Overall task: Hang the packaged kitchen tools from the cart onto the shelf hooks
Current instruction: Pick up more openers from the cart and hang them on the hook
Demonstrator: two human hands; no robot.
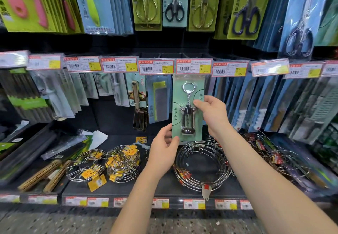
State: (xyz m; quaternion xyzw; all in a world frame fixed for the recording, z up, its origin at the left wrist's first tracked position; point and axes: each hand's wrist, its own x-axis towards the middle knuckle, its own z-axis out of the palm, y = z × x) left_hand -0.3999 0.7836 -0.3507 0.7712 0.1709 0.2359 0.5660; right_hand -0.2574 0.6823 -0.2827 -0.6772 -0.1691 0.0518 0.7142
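Observation:
A packaged corkscrew (188,109) on a pale green card hangs or is held upright just under a price tag (193,66) in the middle row of hooks. My left hand (164,147) pinches the card's lower left corner. My right hand (213,113) grips its right edge at mid height, thumb across the front. The hook itself is hidden behind the tag and the card's top. The cart is out of view.
Packaged tongs (139,105) and a grater pack (159,98) hang left of the card, knife packs (256,103) to the right. Scissors packs (174,1) hang above. Wire racks (201,166) and yellow-tagged rings (102,164) lie on the shelf below.

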